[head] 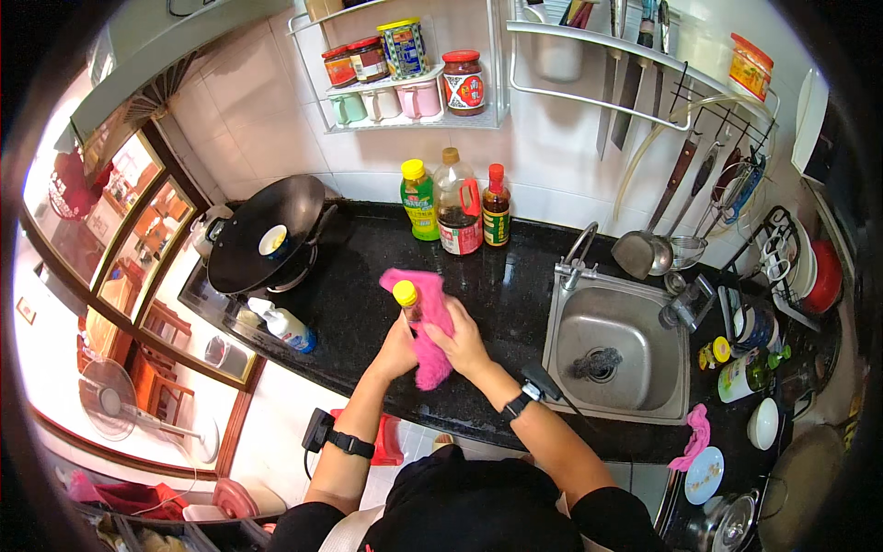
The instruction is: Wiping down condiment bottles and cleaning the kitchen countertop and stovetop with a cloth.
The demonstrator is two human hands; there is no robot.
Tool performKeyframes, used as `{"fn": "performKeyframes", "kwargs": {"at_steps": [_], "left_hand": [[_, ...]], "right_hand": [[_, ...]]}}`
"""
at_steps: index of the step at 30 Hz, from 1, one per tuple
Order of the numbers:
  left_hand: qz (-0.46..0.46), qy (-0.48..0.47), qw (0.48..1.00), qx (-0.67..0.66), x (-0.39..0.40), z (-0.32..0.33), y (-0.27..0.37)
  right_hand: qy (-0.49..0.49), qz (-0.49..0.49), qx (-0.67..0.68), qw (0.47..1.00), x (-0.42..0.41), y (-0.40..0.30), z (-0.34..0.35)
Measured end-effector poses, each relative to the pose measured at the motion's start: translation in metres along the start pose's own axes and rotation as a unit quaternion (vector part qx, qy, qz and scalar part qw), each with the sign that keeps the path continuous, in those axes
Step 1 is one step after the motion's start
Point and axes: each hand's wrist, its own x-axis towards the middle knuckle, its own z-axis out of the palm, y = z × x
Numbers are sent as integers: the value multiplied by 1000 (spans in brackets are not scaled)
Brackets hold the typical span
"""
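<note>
Over the black stone countertop, my left hand grips a small bottle with a yellow cap. Most of that bottle's body is hidden by my fingers and by cloth. A fluffy pink cleaning cloth is in my right hand, pressed against the bottle's side and draped behind it. Beyond my hands, by the wall, stand a green squeeze bottle with a yellow cap, a large clear bottle with a red handle and a dark sauce bottle with a red cap.
A wok holding a small bowl sits on the left, near a white spray bottle. The steel sink is at right. Another pink cloth and a plate lie beyond it. A jar shelf hangs above.
</note>
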Motion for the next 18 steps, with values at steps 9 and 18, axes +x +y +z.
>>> {"fn": "performKeyframes", "kwargs": {"at_steps": [9, 18], "left_hand": [[39, 111, 969, -219, 25, -10, 71], [-24, 181, 958, -219, 36, 0, 69]], "right_hand": [[74, -33, -83, 993, 22, -30, -21], [-26, -5, -234, 972, -84, 21, 18]]}}
